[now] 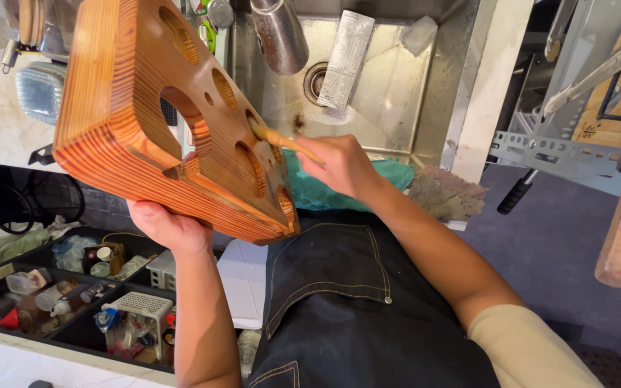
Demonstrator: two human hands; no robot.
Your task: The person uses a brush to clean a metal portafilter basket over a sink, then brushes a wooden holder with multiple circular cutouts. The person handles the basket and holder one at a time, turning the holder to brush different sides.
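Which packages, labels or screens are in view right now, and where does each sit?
Long printed paper label: lies in the steel sink, white with dark print.
Small bottles and tubes with labels: in black trays lower left, mixed white, red and brown.
White boxy container: beside those trays, plain.
No screens.

Wooden board (174,108) cut off at top edge. Its underside hides left hand (167,226) fingers. Brush (282,139) tip blurred; tray (73,323) contents too small to tell.

Steel sink (389,108) in white counter (490,93), grey floor (562,244), cluttered black trays (73,302)
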